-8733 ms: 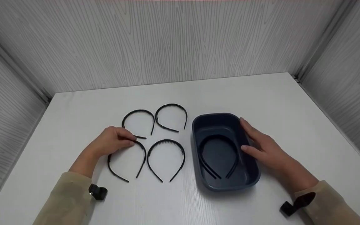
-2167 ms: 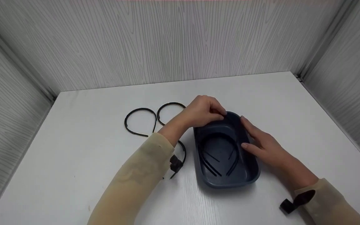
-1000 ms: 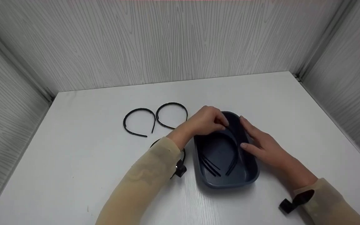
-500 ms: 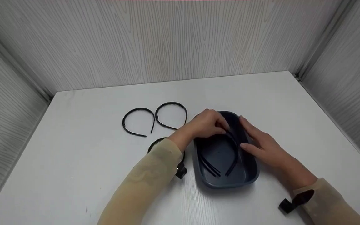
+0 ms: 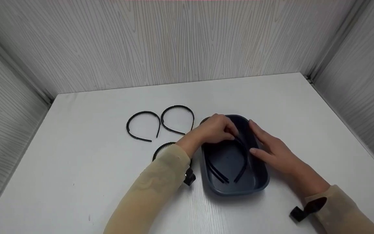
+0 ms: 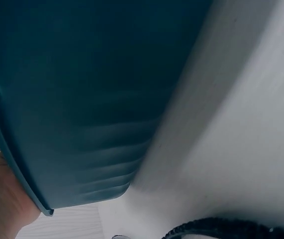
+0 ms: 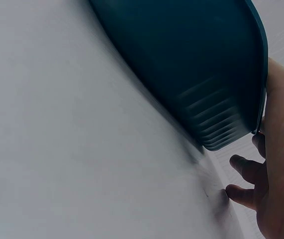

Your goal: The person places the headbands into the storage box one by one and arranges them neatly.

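Note:
My left hand (image 5: 218, 129) reaches over the left rim into a dark blue plastic bin (image 5: 239, 191), thumb and fingers pinching a black headband (image 5: 243, 148) at its curved top. That headband lies among other black headbands (image 5: 218, 174) inside the bin, their ends showing toward the near side. The hand and wrist hide the bin's far left part. My right hand (image 5: 279, 156) holds the bin's right rim, thumb over the edge and fingers along the outside. In the right wrist view several fingers (image 7: 246, 169) of this hand hang beside the bin's outer wall.
Two black toothed headbands (image 5: 144, 112) (image 5: 178, 106) lie side by side on the white table (image 5: 60, 156), left of the bin. Another headband (image 5: 161, 148) is partly covered by my left sleeve (image 5: 151, 191). Grey wood-grain panels (image 5: 174, 42) enclose the table's back and sides.
The near left headband has gone from the table into the bin with my left hand, which has lowered there. My right hand stays on the rim; the last half second is nearly still.

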Motion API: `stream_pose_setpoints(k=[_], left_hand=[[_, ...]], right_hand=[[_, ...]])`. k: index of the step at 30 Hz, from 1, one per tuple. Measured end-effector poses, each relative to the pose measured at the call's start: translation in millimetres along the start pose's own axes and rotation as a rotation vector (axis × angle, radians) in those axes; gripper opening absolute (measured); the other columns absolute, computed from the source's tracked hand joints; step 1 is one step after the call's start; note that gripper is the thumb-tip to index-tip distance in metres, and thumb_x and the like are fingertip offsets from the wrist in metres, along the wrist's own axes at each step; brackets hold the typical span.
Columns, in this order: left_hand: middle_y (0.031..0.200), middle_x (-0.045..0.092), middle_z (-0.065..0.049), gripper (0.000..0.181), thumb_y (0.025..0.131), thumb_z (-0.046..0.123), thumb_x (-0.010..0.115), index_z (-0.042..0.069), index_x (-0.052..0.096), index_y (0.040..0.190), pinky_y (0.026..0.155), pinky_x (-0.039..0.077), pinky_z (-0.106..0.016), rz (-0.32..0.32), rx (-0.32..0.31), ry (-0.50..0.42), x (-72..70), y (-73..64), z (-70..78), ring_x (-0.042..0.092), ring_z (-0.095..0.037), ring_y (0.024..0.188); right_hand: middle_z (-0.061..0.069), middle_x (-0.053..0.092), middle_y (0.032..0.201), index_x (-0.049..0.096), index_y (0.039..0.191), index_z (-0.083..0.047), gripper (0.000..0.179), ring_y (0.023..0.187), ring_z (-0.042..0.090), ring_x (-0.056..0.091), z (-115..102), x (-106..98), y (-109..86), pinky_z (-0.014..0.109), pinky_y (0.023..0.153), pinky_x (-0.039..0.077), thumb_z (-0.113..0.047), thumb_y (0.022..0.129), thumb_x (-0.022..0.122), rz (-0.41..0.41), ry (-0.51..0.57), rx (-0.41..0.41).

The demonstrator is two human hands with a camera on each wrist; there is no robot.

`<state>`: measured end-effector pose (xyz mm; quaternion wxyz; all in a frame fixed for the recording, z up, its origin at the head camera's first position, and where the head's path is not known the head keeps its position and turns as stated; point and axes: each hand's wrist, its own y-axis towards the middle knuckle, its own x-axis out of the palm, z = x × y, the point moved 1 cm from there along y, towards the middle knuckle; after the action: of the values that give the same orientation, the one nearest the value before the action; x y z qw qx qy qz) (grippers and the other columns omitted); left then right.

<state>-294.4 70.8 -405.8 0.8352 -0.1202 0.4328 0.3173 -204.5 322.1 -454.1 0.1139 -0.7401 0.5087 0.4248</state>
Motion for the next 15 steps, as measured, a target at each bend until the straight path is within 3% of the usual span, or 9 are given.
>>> stream_pose_setpoints(k=[15], left_hand=[[0.102,0.08,0.001,0.018,0.096,0.013,0.082,0.013,0.084,0.114,0.082,0.053,-0.021,-0.015,0.021,0.021,2.5,-0.6,1.7,0.07,-0.009,0.09]], right_hand=[[-0.004,0.019,0.176,0.016,0.172,-0.022,0.082,0.16,0.018,0.023,1.9,0.3,-1.9,0.016,0.122,0.018,-0.022,0.107,0.065,0.002,0.001,-0.005]])
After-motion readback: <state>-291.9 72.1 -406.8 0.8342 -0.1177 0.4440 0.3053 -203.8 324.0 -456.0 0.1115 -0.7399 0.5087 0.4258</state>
